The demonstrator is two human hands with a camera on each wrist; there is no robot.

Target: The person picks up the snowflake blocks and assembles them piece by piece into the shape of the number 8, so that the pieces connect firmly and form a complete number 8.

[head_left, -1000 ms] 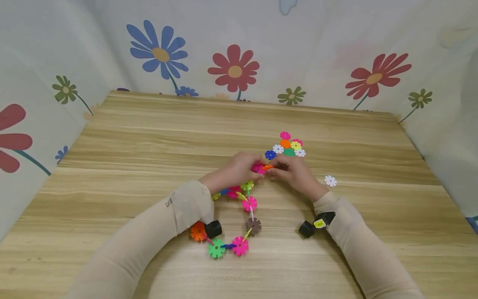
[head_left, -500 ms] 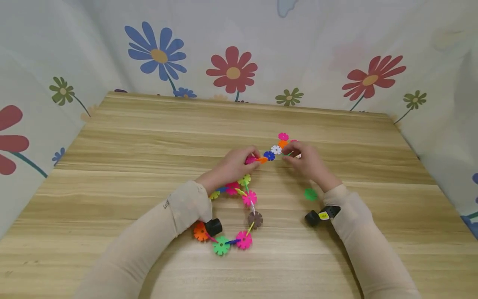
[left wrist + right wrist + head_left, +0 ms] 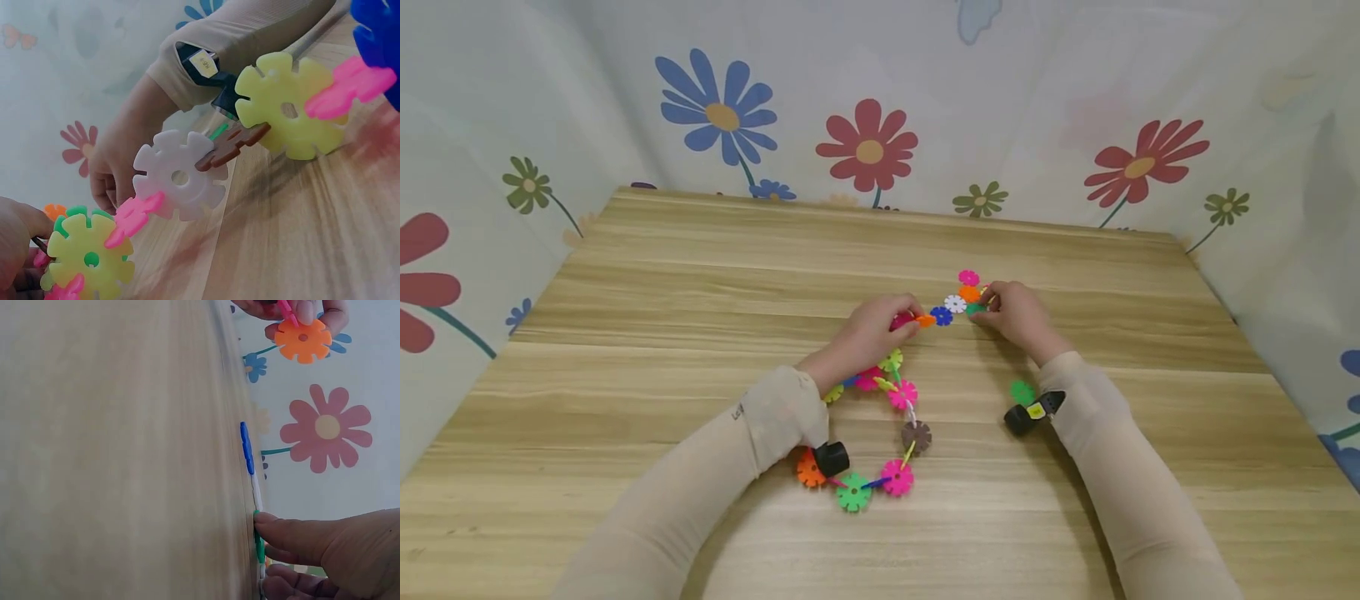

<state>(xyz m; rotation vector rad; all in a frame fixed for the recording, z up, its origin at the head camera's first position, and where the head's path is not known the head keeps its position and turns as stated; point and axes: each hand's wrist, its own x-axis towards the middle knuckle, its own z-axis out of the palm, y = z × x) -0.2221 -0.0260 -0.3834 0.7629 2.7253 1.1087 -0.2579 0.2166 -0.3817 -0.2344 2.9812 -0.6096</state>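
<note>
In the head view my left hand (image 3: pixel 874 333) pinches a pink notched flower disc (image 3: pixel 901 321) with an orange disc (image 3: pixel 925 321) joined to it. From this hand a chain of interlocked plastic discs curves down to a green disc (image 3: pixel 853 493) near the front; my left forearm hides part of it. White and yellow links of the chain (image 3: pixel 180 177) fill the left wrist view. At the flat pile, my right hand (image 3: pixel 1022 317) grips a green disc (image 3: pixel 259 537) by its edge with thumb and fingertip. My fingers hide some discs.
The pile includes blue (image 3: pixel 942 316), white (image 3: pixel 955 303), orange (image 3: pixel 970 293) and pink (image 3: pixel 968 277) discs. A loose green disc (image 3: pixel 1022 392) lies near the right wrist camera (image 3: pixel 1021 420). Flower-printed cloth (image 3: pixel 868 150) rises behind the wooden tabletop (image 3: pixel 737 275).
My right hand has left the orange disc, which stays on the chain, and has moved up and right to the pile. My left hand has shifted slightly up and left with the chain's end.
</note>
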